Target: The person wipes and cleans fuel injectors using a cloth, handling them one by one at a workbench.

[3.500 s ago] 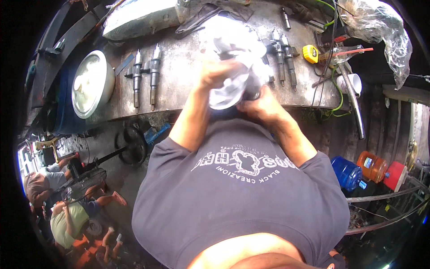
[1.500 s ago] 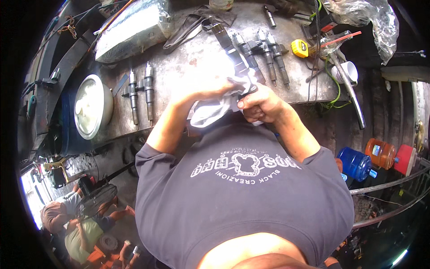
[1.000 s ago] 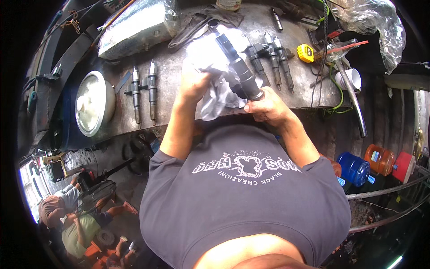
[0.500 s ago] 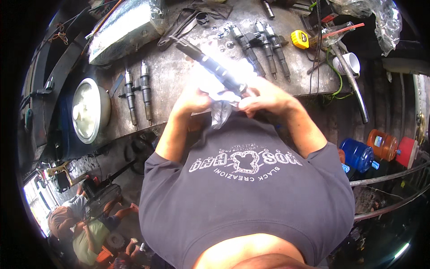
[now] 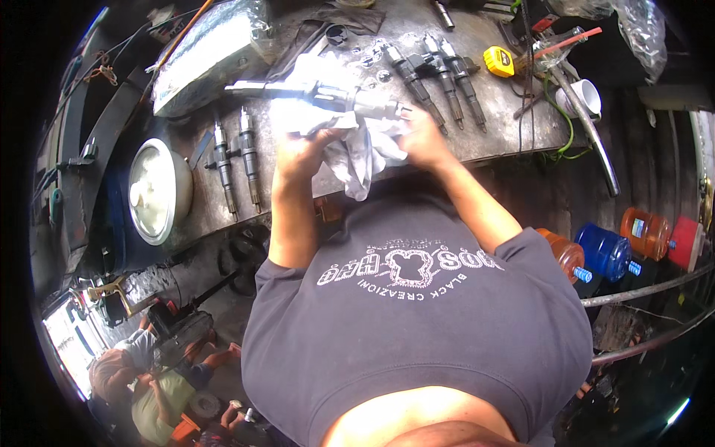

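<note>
A metal fuel injector (image 5: 320,94) is held above the workbench, lying almost crosswise with its thin tip to the left. Strong glare washes out its middle. My left hand (image 5: 299,151) is closed on a crumpled white cloth (image 5: 348,162), which lies against the injector and hangs down between my hands. My right hand (image 5: 423,139) grips the injector's right end, beside the cloth; some of its fingers are hidden. Behind it, three dark injectors (image 5: 441,80) lie side by side on the bench. Two more injectors (image 5: 247,153) rest on the bench to the left.
On the metal workbench (image 5: 514,112) lie a yellow tape measure (image 5: 499,62), a plastic-wrapped box (image 5: 212,63) and a lidded white bowl (image 5: 153,190). A metal bar (image 5: 588,138) and white mug (image 5: 585,97) are at right. Large bottles (image 5: 602,249) stand below; people (image 5: 153,380) sit lower left.
The injector has turned from a steep slant to nearly level, its tip swinging left and down. My left hand has moved left and up with the cloth, which is more spread out now.
</note>
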A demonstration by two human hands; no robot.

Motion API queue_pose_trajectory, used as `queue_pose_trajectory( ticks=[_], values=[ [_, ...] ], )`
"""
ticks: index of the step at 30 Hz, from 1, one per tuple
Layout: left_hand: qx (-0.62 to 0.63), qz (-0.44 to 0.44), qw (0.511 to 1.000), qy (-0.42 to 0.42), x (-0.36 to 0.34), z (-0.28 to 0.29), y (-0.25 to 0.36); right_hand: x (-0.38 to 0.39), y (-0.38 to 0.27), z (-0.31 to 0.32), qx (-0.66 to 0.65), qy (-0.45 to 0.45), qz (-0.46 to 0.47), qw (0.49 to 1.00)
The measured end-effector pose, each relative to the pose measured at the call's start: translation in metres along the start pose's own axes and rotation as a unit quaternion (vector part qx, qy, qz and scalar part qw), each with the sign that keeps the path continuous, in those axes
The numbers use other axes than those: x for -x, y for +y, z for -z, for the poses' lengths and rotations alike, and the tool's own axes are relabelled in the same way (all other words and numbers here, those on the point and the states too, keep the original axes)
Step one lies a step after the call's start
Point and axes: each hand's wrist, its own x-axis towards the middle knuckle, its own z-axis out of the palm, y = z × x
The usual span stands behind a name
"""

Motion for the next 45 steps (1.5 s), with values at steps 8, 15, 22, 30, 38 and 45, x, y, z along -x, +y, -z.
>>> queue_pose_trajectory(
  ticks=[8, 15, 22, 30, 38, 45],
  values=[
    [-0.081, -0.042, 0.993, -0.081, 0.013, 0.0, -0.001, -0.003, -0.048, 0.044, -0.286, -0.062, -0.018, 0.956],
    [-0.176, -0.032, 0.983, -0.043, 0.013, -0.031, 0.018, -0.008, -0.068, 0.051, -0.089, -0.318, 0.008, 0.944],
    [-0.425, -0.117, 0.888, -0.134, 0.014, -0.03, 0.026, -0.006, -0.061, 0.057, -0.168, -0.341, -0.009, 0.925],
    [-0.232, -0.121, 0.964, -0.044, 0.005, -0.035, 0.016, 0.023, -0.074, 0.063, -0.132, -0.144, 0.162, 0.967],
    [-0.209, -0.175, 0.961, -0.039, 0.009, -0.022, -0.014, 0.022, -0.067, 0.048, -0.239, -0.093, 0.02, 0.966],
    [-0.379, -0.224, 0.895, -0.076, 0.004, -0.057, 0.011, 0.028, -0.081, 0.034, -0.155, -0.212, -0.159, 0.952]
  ],
)
